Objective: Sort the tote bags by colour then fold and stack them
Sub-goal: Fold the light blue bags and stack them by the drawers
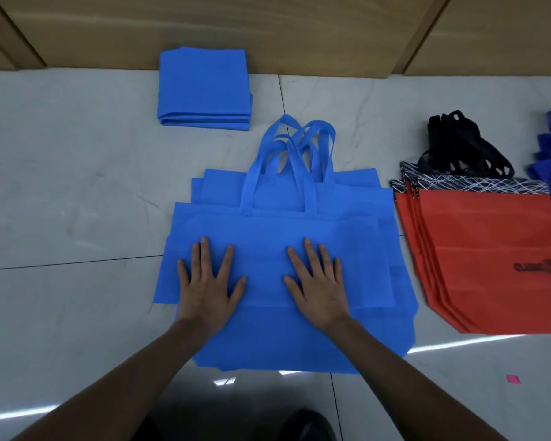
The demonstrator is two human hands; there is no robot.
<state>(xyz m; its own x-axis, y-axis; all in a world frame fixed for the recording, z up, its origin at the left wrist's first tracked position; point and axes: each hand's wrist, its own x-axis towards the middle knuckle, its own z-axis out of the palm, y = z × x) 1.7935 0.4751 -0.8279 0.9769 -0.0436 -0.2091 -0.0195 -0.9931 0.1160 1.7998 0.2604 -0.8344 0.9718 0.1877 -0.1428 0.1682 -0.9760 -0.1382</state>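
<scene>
Now the left hand (pixel 208 283) and right hand (pixel 319 286) press flat, fingers spread, on the blue bags (pixel 280 230), with folded bags (pixel 204 87) at eleven o'clock.

Bright blue is covering the flat bags (pixel 268 227) and folded stack (pixel 204 87); red bags (pixel 490 249) are showing black-white criss-cross tops (pixel 477 185).

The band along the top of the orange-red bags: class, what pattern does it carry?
Black band crossed by thin white lines; head view shows it.
</scene>
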